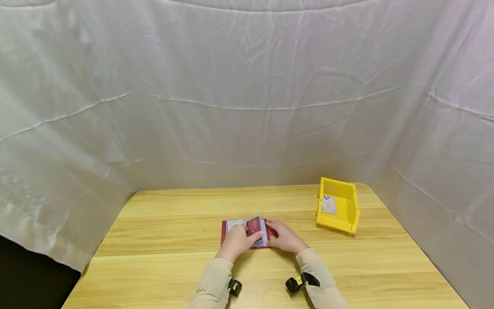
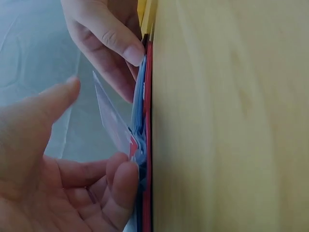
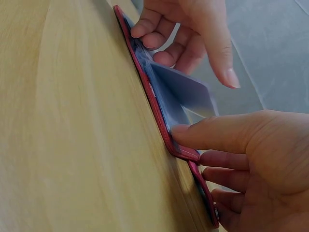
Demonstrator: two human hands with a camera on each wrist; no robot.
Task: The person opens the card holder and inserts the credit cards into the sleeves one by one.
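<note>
A red card holder lies opened flat on the table, its clear plastic sleeves showing. One sleeve page with a dark red VIP card stands tilted up from the middle; its pale side faces the left wrist camera. My left hand rests its bent fingertips on the sleeves near the fold, with its thumb held away from the raised page. At the right side, my right hand grips the holder's edge, thumb pressing the sleeves and fingers around the outer edge by the strap.
A yellow bin stands at the back right of the wooden table, with a pale printed label or card inside. Grey curtains hang behind and at both sides. Each wrist wears a black camera.
</note>
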